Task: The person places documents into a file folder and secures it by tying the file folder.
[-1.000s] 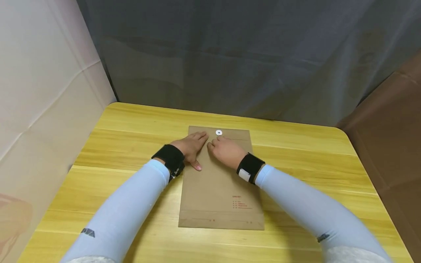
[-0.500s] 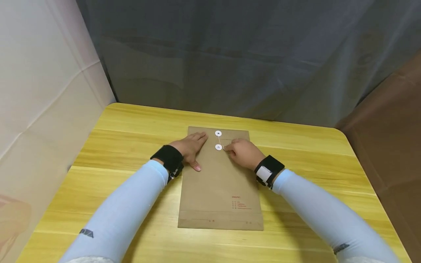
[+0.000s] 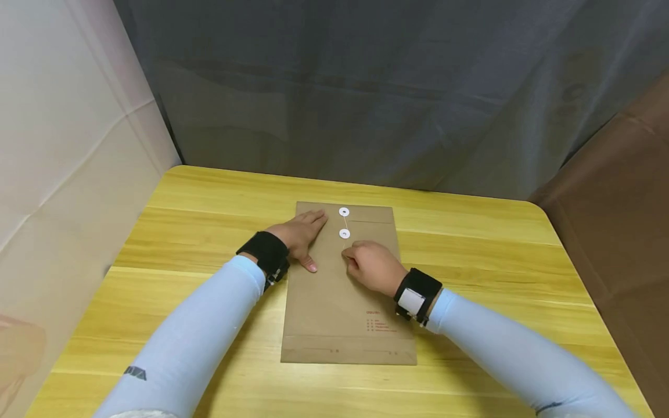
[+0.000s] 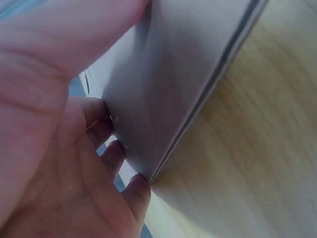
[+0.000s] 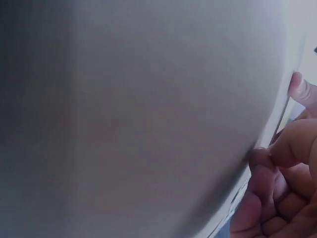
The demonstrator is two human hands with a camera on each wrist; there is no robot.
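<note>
A brown paper envelope point(image 3: 334, 313) lies lengthwise on the yellow wooden table point(image 3: 486, 255). Two white string-tie buttons point(image 3: 344, 212) point(image 3: 344, 233) sit near its far end. My left hand point(image 3: 308, 226) rests flat on the envelope's far left part, fingers straight; in the left wrist view its fingers point(image 4: 99, 148) press on the envelope point(image 4: 168, 89). My right hand point(image 3: 351, 261) is curled just below the lower button and pinches the thin string point(image 3: 344, 247) that runs from it. The right wrist view is blurred: envelope surface point(image 5: 138, 119) and curled fingers point(image 5: 277, 148).
A grey curtain point(image 3: 366, 87) hangs behind the table, a white cloth wall point(image 3: 63, 145) stands at the left and a brown panel point(image 3: 617, 191) at the right. Bare tabletop lies on both sides of the envelope.
My right hand moved from the buttons to the right, then down toward me, drawing the string with it. The lower button came into view. My left hand stayed put.
</note>
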